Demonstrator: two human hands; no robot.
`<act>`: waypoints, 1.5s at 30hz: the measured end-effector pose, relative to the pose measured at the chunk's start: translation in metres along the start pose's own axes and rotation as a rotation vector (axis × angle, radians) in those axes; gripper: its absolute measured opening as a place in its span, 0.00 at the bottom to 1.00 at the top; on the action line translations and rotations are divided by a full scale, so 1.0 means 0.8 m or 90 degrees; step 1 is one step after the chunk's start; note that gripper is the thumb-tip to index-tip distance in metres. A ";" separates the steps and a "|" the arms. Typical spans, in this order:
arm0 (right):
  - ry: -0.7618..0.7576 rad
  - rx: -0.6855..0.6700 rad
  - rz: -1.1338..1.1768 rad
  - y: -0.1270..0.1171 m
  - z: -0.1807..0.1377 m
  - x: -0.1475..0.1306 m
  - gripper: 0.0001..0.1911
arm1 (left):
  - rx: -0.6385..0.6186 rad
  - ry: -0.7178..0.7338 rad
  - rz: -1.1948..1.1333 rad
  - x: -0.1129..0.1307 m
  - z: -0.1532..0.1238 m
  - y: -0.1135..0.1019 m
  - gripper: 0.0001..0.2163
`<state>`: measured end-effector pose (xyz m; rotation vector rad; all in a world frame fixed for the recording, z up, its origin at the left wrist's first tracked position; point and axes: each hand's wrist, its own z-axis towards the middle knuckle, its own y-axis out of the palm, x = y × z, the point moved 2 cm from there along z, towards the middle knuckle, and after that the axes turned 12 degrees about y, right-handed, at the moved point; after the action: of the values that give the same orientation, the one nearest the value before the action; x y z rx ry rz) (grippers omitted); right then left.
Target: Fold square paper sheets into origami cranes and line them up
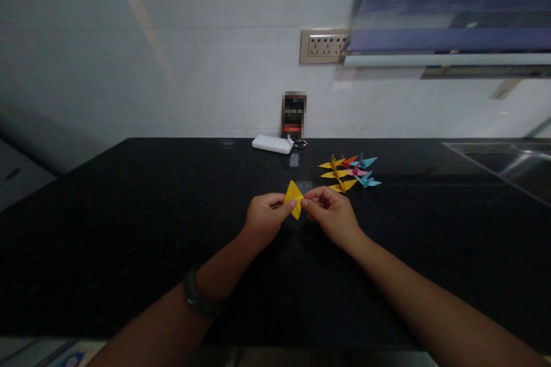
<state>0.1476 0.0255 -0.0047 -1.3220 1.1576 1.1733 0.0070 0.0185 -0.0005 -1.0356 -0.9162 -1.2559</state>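
Note:
A folded piece of yellow paper (293,192), roughly diamond-shaped with points up and down, is held just above the dark counter. My left hand (267,218) pinches its left side, the thumb lying across the front. From the right, my right hand (333,215) grips the paper's right edge between thumb and fingertips. Beyond my right hand stands a group of several folded paper cranes: yellow ones (337,174), an orange-red one (348,161), a pink one (357,171) and blue ones (368,180).
The black countertop (150,212) runs back to a pale tiled wall. Against the wall a phone (294,114) with a blurred screen leans upright, beside a white power bank (272,144) and a beaded strap (300,144). A sink (516,160) lies at far right; a socket panel (325,46) is above.

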 end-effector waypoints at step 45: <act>-0.146 0.037 -0.260 0.000 -0.009 -0.009 0.08 | -0.028 0.023 0.112 -0.006 -0.001 0.000 0.09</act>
<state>0.1476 0.0187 0.0025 -1.2684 0.7090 0.9525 0.0065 0.0190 -0.0055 -1.0991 -0.7556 -1.1482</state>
